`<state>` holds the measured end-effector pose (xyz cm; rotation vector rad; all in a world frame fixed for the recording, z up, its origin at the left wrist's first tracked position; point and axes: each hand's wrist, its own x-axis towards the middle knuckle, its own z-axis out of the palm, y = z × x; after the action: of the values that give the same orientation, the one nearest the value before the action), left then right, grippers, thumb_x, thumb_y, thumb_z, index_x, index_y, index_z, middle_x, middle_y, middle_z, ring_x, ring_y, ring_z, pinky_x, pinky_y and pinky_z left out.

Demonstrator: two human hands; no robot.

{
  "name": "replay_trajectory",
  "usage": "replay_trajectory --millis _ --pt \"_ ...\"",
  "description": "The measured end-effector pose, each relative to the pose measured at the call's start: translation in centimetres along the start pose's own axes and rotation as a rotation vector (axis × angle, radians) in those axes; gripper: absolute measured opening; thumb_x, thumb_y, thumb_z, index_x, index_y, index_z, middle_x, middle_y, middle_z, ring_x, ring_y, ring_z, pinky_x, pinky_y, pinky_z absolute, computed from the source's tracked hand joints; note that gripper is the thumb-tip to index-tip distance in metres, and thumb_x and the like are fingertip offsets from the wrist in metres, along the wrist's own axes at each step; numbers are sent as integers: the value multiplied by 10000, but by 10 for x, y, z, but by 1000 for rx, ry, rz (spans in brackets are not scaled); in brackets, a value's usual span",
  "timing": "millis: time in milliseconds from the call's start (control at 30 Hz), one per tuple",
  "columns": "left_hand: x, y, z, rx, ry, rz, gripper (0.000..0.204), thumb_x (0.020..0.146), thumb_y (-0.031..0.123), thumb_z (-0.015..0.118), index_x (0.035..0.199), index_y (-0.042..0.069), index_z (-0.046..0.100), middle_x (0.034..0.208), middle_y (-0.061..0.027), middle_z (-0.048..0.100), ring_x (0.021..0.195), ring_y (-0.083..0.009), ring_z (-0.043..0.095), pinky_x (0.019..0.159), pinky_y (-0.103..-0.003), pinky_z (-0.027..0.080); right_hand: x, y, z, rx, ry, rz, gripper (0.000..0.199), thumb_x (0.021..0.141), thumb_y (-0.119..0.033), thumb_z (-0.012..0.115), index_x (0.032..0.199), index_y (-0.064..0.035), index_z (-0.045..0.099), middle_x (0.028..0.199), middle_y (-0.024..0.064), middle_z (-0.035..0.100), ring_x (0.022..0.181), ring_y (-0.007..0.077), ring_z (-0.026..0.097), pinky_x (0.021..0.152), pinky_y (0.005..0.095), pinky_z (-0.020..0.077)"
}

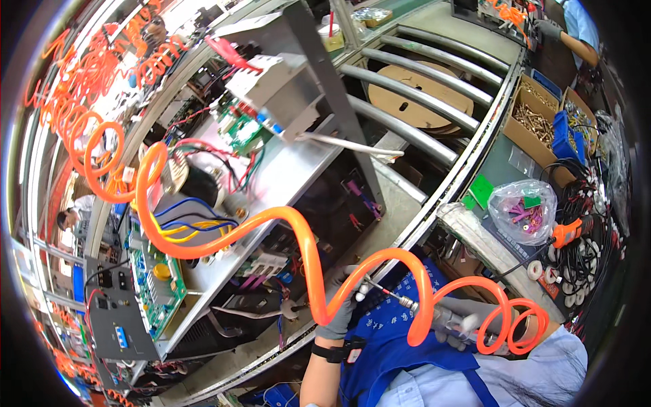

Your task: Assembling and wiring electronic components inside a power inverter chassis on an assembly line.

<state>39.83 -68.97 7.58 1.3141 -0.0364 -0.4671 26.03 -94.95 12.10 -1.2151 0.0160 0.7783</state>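
Note:
My right hand, in a grey glove, is wrapped round a silver air screwdriver held in front of my blue apron. Its thin bit points left toward my left hand. The left hand wears a grey glove with pale fingertips; its fingers are closed at the bit's tip, and whatever they pinch is too small to name. An orange coiled air hose loops across in front of both hands and partly hides them. Left of my hands stands a metal chassis with circuit boards and wiring.
A roller conveyor with brown cardboard discs beneath lies ahead. On the right bench are a cardboard box of brass-coloured screws, a blue bin, a plastic bag of purple parts, an orange-and-black tool and black cables. A co-worker's gloved hand shows far right.

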Motion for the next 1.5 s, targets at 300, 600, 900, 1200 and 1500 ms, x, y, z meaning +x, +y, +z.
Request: replay_trajectory --millis 300,600,900,1200,1500 --pt "42 -7 27 59 352 9 356 964 366 561 1088 34 593 900 -47 632 686 -78 558 608 -202 450 2 13 -10 233 51 -108 915 791 -161 757 1496 -29 189 1340 73 471 1185 146 462 982 303 407" --pt "70 15 39 236 212 63 306 905 167 657 1152 -10 621 943 -39 670 765 -91 630 636 -210 511 -1 5 -13 -99 172 -134 912 770 -155 763 1485 -22 212 1285 75 507 1127 160 509 959 298 414" --pt "58 27 46 197 210 29 226 884 139 682 1058 -4 669 869 -19 657 675 -65 577 574 -177 466 -1 -2 -9 -197 179 -75 920 768 -237 774 1480 -40 226 1158 129 593 1002 194 606 910 329 458" --pt "49 32 34 246 253 32 157 892 132 665 991 12 683 774 -30 647 637 -71 580 561 -173 451 -1 -8 -3 -267 187 -74 935 760 -252 781 1481 -37 225 1152 144 603 1012 201 608 916 325 454" --pt "48 39 55 122 235 1 206 899 163 659 1020 -4 672 776 -29 655 628 -68 590 530 -168 448 -1 0 -3 -287 209 -108 938 769 -242 777 1487 -36 210 1182 139 599 1043 201 603 927 319 449"
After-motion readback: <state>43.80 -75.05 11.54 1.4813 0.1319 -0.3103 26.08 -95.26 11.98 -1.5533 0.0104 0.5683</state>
